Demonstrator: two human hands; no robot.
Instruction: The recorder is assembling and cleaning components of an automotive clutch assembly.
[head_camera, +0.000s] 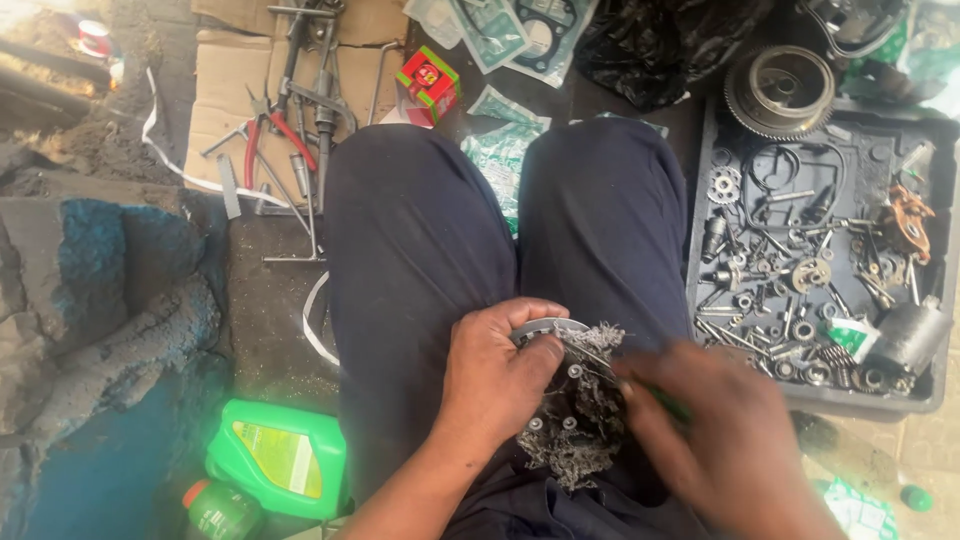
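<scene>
I sit with dark blue trousers (420, 250) filling the middle of the view. My left hand (495, 375) grips a round metal engine part (565, 395) on my lap, thumb over its rim. Grey shredded gasket residue clings to the part's face. My right hand (735, 430) is blurred over the part's right side and holds a thin green-handled tool (668, 403) against it.
A black tray (930, 385) full of bolts, gears and springs lies on the right, with a large gear (780, 90) at its far end. Pliers and wrenches (290, 130) rest on cardboard at top left. A green oil jug (280, 455) stands at bottom left.
</scene>
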